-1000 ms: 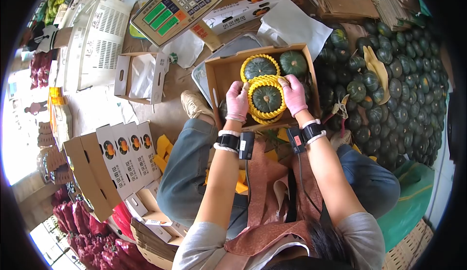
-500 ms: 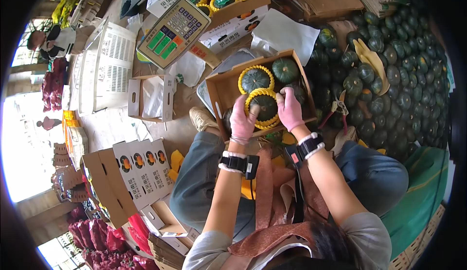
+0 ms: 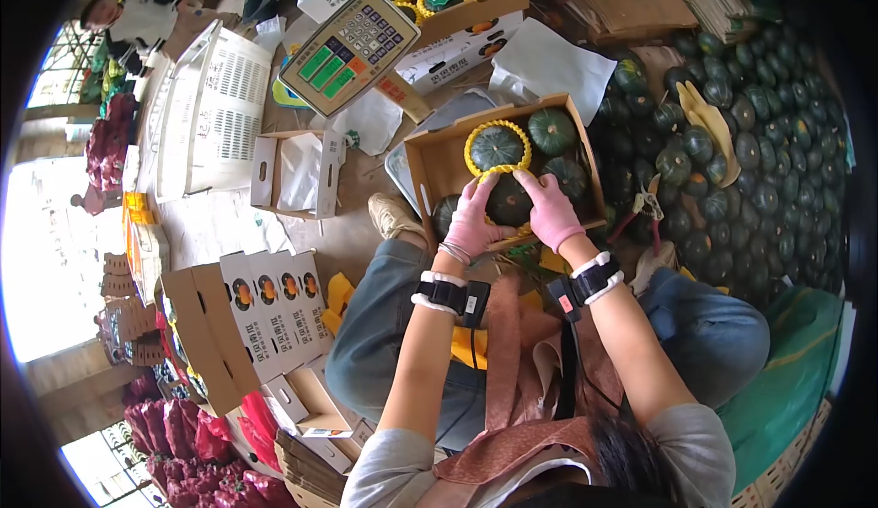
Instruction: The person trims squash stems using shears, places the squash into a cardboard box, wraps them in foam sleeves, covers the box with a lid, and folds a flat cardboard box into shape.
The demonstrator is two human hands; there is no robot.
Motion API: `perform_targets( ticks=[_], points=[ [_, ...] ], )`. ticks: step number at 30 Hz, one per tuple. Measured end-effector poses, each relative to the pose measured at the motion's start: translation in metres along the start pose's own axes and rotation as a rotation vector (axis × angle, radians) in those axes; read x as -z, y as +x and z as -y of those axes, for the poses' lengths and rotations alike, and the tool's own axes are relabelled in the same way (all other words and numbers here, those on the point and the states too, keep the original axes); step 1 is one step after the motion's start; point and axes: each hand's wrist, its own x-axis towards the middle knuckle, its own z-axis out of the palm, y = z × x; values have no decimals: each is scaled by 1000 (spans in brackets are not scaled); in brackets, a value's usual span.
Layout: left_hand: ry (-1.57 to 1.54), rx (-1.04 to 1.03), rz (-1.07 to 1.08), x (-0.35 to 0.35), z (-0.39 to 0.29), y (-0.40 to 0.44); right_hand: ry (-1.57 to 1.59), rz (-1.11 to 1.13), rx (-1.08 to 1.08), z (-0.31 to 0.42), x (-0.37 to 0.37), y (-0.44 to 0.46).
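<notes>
We see in the carton [image 3: 441,162]: two netted kabochas [image 3: 498,148], three bare kabochas [image 3: 552,132] | left hand [image 3: 470,220], right hand [image 3: 554,213] grasp nearer netted kabocha [image 3: 508,203] between them

Cardboard box [image 3: 439,165] with green pumpkins [image 3: 552,131]

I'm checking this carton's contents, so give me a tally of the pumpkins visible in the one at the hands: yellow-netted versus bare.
Yellow-netted pumpkins: 2
Bare pumpkins: 3
Total visible: 5
</notes>
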Motion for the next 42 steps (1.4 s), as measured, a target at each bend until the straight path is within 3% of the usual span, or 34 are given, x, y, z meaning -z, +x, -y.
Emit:
perform_targets(
  ticks=[11,13,15,17,19,20,21,23,24,25,28,29,31,35,38,39,41,42],
  points=[
    [-263,64,41,3,11,5,158,113,-78,-2,10,17],
    [-303,-13,13,1,11,1,294,63,81,-16,3,18],
    [-1115,-2,-18,-4,2,-9,527,41,140,-10,2,11],
    [-907,-197,-174,7,-4,-17,388,-96,106,17,-2,11],
    [-848,-257,-237,18,-3,-20,379,-193,53,46,-4,23],
    [-924,-184,-247,26,-2,-21,399,-157,4,57,-3,33],
    [-917,-99,-373,29,6,-22,377,-235,201,65,-12,48],
    [-895,69,-624,34,31,-24,273,-244,256,87,-24,68],
    [-235,303,-699,34,47,-31,284,-249,293,95,-31,77],
    [199,271,-777,32,52,-31,315,-250,381,94,-43,89],
    [104,493,-634,-1,80,-36,202,-236,464,87,-76,106],
    [-83,638,-538,-4,85,-36,102,-219,475,78,-83,108],
    [22,535,-662,-8,89,-36,-300,-96,350,80,-76,102],
    [-70,728,-560,2,74,-33,-553,143,113,103,-76,114],
    [207,632,-646,-2,75,-31,-654,240,-35,120,-88,120],
    [299,492,-773,-5,79,-32,-647,272,-1,119,-83,120],
    [436,409,-766,9,47,-37,-528,227,154,94,-75,120],
    [384,303,-733,5,41,-39,-390,-7,317,65,-75,115]
  ],
)
